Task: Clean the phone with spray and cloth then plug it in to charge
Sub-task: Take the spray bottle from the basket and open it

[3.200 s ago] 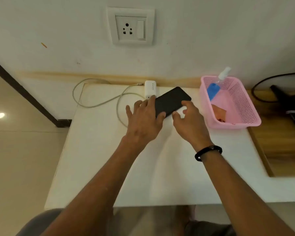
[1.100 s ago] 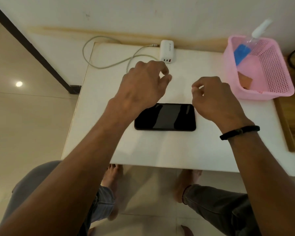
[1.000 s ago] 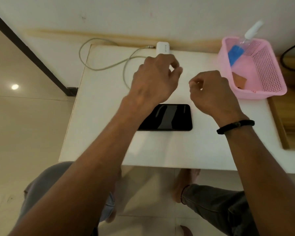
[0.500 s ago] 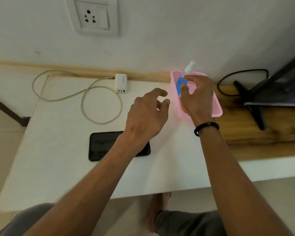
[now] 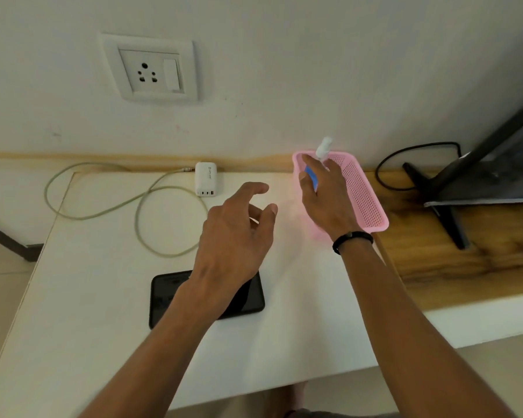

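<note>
Since a moment ago your right hand (image 5: 326, 200) closed round the spray bottle (image 5: 311, 178) at one o'clock; lift straight, left hand (image 5: 236, 236) loose and empty.

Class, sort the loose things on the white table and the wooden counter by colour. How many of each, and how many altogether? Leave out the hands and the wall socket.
Black: 2, flat black phone, black monitor stand
White or pale: 2, white charger block, pale coiled cable
Pink: 1, pink plastic mesh basket
Blue: 1, blue spray bottle with white nozzle
Total: 6
</note>
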Demonstrator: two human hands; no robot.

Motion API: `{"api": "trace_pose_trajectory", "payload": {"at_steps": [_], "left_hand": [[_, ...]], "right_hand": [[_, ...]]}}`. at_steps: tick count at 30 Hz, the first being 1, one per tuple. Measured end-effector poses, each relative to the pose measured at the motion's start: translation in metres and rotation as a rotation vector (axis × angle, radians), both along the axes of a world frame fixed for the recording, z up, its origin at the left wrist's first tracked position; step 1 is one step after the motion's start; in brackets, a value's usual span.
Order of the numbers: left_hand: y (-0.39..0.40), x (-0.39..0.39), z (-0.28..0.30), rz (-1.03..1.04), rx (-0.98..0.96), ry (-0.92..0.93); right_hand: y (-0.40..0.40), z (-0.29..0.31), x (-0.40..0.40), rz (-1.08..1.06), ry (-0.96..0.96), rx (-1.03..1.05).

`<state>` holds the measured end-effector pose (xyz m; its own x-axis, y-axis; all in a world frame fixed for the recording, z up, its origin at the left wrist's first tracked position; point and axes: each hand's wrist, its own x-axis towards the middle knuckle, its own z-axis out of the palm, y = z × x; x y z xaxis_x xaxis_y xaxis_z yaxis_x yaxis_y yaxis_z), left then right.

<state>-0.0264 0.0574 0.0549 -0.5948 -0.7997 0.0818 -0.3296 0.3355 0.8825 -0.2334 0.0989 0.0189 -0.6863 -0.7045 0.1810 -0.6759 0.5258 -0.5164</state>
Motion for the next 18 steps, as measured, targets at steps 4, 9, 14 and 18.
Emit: {"api": "trace_pose_trajectory", "payload": {"at_steps": [4,9,14,18], "left_hand": [[-0.008,0.006,0.005,0.035,0.027,0.012],[-0.012,0.013,0.01,0.046,0.049,0.02],[-0.017,0.014,0.011,0.073,0.037,0.038],[-0.014,0.013,0.009,0.072,0.012,0.064]], "right_hand": [[0.003,0.002,0.0,0.018,0.044,-0.022],[0.006,0.012,0.006,0.012,0.097,-0.113],[0.01,0.039,0.026,0.009,0.131,-0.261],[0.016,0.059,0.05,0.01,0.135,-0.372]]}}
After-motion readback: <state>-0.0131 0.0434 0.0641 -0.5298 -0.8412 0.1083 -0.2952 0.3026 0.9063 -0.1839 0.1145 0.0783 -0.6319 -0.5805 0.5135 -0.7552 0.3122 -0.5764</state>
